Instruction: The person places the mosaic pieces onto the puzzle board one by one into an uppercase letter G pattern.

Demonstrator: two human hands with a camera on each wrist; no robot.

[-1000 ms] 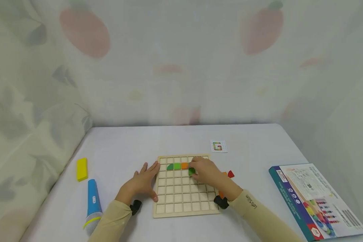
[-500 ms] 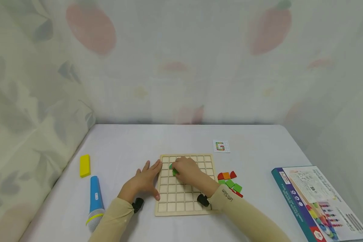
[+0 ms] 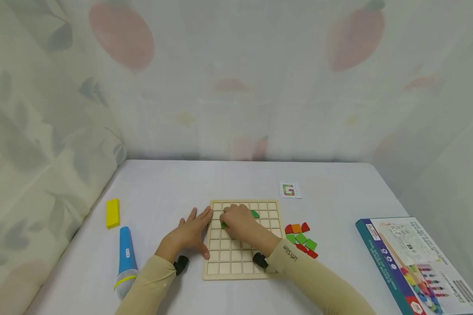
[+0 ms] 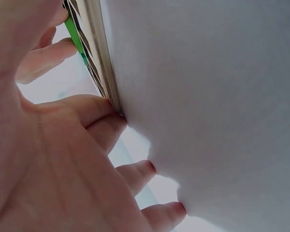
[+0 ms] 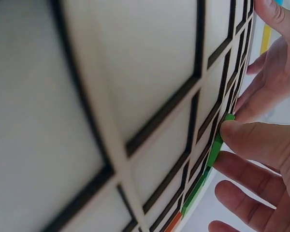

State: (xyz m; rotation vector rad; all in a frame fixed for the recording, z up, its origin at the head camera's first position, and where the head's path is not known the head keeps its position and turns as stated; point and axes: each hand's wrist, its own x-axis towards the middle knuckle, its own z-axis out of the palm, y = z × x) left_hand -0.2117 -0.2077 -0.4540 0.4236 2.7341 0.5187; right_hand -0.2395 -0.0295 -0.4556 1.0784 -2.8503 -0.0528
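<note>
Our right grip (image 3: 240,222) pinches a green tile (image 3: 223,226) toward the left side of the board (image 3: 235,256), the tile sitting leftward, facing our nearby left grip (image 3: 188,236), which rests spread against that side.

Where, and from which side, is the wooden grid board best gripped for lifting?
The board is broad and flat and bears small tiles, so probably grip its left and right rims, a hand from each side, held level. The left hand touches the left rim; loose tiles lie beside the right.
</note>
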